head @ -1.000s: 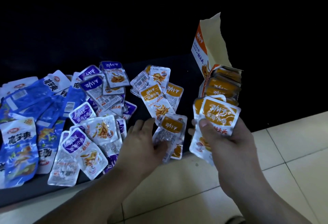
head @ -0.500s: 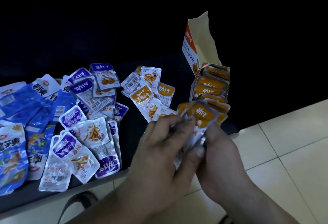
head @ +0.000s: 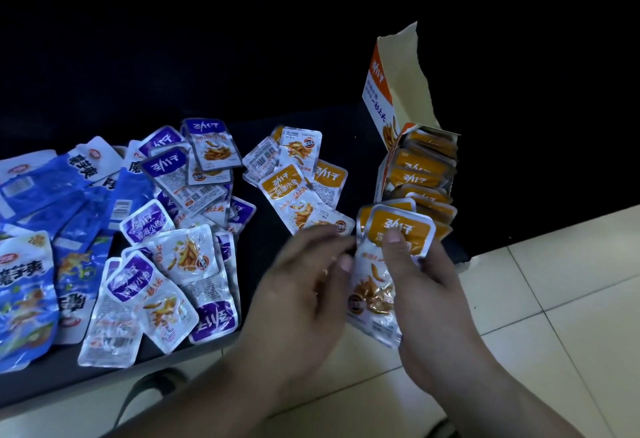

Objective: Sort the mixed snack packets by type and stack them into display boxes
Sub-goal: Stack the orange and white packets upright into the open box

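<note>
My right hand (head: 427, 285) grips a small stack of orange snack packets (head: 398, 229), thumb pressed on the top one's orange label. My left hand (head: 304, 285) hovers just left of that stack, fingers loosely spread and blurred, holding nothing. Behind the stack stands an orange display box (head: 384, 91) with its torn flap up and a row of orange packets (head: 420, 174) inside. A few loose orange packets (head: 294, 191) lie on the dark table (head: 263, 247) beyond my left hand. Purple packets (head: 166, 254) form a heap at centre left, and blue packets (head: 27, 285) lie at far left.
The table's front edge (head: 69, 382) runs along the lower left, with pale floor tiles (head: 554, 299) below and to the right. A dark strap or sandal (head: 145, 389) shows on the floor near my left forearm. The background is black.
My left hand picked an orange packet off the table, brought it to the stack in my right hand, and has now drawn back to the left, empty. The stack is upright again.
</note>
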`<state>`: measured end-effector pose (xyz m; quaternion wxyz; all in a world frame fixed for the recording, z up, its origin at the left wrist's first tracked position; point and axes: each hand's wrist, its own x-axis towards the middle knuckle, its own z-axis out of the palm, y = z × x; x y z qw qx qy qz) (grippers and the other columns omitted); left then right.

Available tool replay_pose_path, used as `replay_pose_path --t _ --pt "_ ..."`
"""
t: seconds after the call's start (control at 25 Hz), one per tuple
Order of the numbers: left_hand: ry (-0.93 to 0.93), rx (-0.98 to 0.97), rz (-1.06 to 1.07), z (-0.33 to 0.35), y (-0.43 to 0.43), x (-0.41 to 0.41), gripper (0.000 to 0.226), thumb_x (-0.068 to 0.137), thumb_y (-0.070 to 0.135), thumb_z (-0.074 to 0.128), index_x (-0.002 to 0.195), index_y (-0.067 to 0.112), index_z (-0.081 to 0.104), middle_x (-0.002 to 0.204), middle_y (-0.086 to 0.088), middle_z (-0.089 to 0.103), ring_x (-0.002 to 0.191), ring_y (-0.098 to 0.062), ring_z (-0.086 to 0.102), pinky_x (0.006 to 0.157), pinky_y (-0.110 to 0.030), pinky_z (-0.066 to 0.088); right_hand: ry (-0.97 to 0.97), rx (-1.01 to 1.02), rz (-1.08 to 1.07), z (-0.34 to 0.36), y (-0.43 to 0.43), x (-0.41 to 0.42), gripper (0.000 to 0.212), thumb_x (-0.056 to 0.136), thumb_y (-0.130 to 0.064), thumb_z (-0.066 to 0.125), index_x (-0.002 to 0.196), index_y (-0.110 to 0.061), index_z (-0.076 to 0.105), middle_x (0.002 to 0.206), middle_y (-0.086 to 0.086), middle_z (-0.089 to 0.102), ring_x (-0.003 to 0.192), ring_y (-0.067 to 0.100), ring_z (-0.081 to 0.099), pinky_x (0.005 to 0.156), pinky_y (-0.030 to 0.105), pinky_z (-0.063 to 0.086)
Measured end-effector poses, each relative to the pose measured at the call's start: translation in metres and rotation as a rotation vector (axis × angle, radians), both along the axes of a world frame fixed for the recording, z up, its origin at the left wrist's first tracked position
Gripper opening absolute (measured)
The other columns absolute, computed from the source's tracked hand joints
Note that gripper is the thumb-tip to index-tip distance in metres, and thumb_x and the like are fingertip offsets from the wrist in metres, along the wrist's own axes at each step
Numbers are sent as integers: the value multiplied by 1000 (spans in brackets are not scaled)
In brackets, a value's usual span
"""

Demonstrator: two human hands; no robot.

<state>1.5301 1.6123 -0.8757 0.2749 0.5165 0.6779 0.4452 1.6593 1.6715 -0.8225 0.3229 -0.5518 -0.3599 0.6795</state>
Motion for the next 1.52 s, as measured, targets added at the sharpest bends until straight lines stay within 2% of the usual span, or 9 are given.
replay_pose_path --t 0.24,0.48,0.64,0.8,0.92,1.04,1.28,1.4,1.52 --pt "467 -414 130 -59 18 -32 69 76 48 76 137 21 57 115 -3 60 104 -29 53 85 -40 47 -106 56 -42 -12 0 2 16 101 -38 57 114 -43 66 105 -5 78 94 20 77 77 45 63" --pt "-79 -302 146 -31 23 -40 21 86 21 79 98 33 68 94 3 71 74 -22 66 62 -39 54 -124 95 -37 -5 6 7 18 102 -33 57 115 -39 68 101 -8 78 91 15 77 75 40 63" --pt "-160 -174 -63 49 23 -80 33 85 6 81 102 33 79 95 9 79 82 -16 75 70 -32 61 -167 81 -1 5 17 14 18 100 -37 61 104 -51 71 100 -20 76 88 6 75 72 32 59" --pt "-57 -510 -563 100 28 -93 53 82 7 82 112 50 74 100 21 77 91 -3 74 83 -29 62 -265 68 223 18 23 1 26 100 -50 52 88 -61 73 93 -22 77 96 10 73 81 27 56" --pt "-109 -364 -445 93 36 -75 60 77 7 88 122 42 66 100 12 77 90 -11 76 86 -42 63 -227 0 479 17 14 -3 37 103 -52 38 93 -39 71 98 -16 75 91 12 69 68 25 46" --pt "-171 -262 -339 81 34 -63 70 75 3 88 131 35 61 106 8 72 98 -17 73 86 -44 61 18 -28 587 13 10 -3 26 88 -42 60 109 -37 74 107 -16 78 102 3 72 83 21 58" --pt "-112 -245 -1 58 14 -36 73 80 60 72 146 54 41 140 21 59 116 3 64 93 -28 57 125 -74 234 7 15 10 30 92 -26 60 118 -20 72 111 8 78 102 31 75 82 49 61" --pt "-385 -203 -63 67 8 5 38 102 31 54 130 55 47 119 32 68 107 10 66 85 -15 56 192 -70 94 15 11 7 25 98 -21 56 117 -19 72 108 8 79 97 31 77 75 42 64" --pt "-518 -164 -54 71 6 25 43 107 12 45 118 53 51 104 43 67 102 21 61 79 1 46 215 -65 68 16 0 -1 30 92 -32 59 119 -28 70 112 2 78 104 26 75 89 46 60"
